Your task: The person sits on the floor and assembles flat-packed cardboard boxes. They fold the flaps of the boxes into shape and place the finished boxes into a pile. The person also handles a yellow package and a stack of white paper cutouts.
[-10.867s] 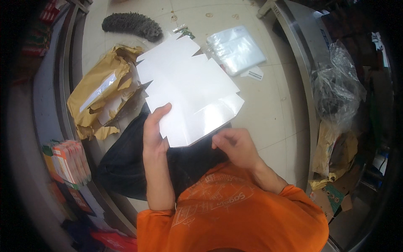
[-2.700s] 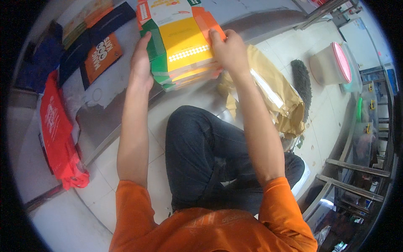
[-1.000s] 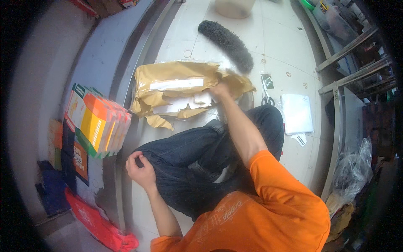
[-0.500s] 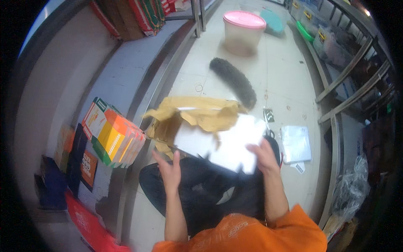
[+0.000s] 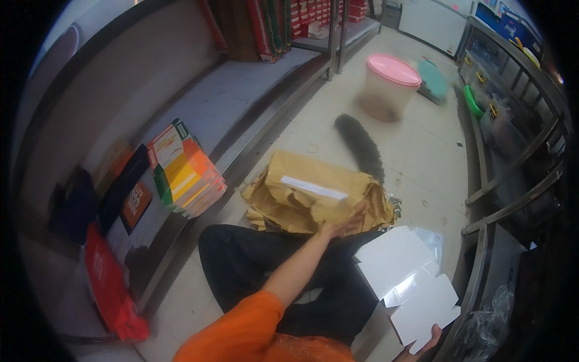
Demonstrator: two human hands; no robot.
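A torn brown paper wrapper (image 5: 325, 172) with a white strip on it lies crumpled on the floor in front of my crossed legs. My left hand (image 5: 345, 225) reaches across to the wrapper's near right part; its fingers blur into the paper, so their grip is unclear. Down at the lower right, my right hand (image 5: 429, 345) grips the edge of white flattened cardboard boxes (image 5: 395, 256). The boxes have cut flaps and a shiny panel, and they tilt beside my right knee.
Orange, yellow and green boxes (image 5: 187, 175) stand stacked on the low left shelf. A dark fuzzy strip (image 5: 360, 142), a pink-lidded bucket (image 5: 392, 84) and a teal lid (image 5: 433, 81) are farther off. Metal racks (image 5: 512, 205) line the right side, with crumpled clear plastic (image 5: 485, 329) below.
My right hand has carried the white cardboard from the wrapper to the lower right. My left hand has moved rightward to the wrapper. The view has shifted.
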